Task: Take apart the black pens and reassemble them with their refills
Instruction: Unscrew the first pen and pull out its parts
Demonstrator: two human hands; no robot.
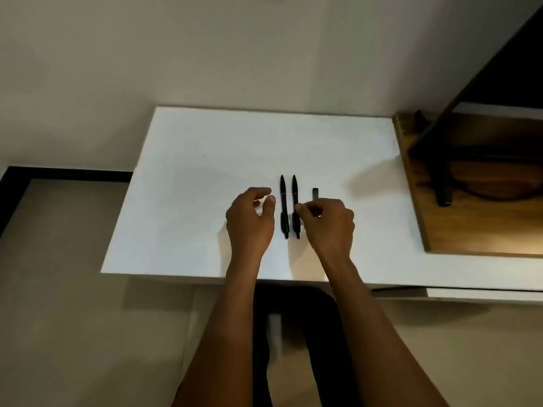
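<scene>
Two black pens lie side by side on the white bench (205, 171), around its middle and nearer the front edge, tips toward the front. The left hand (251, 221) hovers just beside the left pen (283, 207), fingers loosely curled, holding nothing. The right hand (329, 224) pinches the barrel of the right pen (295, 189) with its fingertips. A small dark piece (315, 193) lies just beyond that hand. Print on the barrels is too small to read.
</scene>
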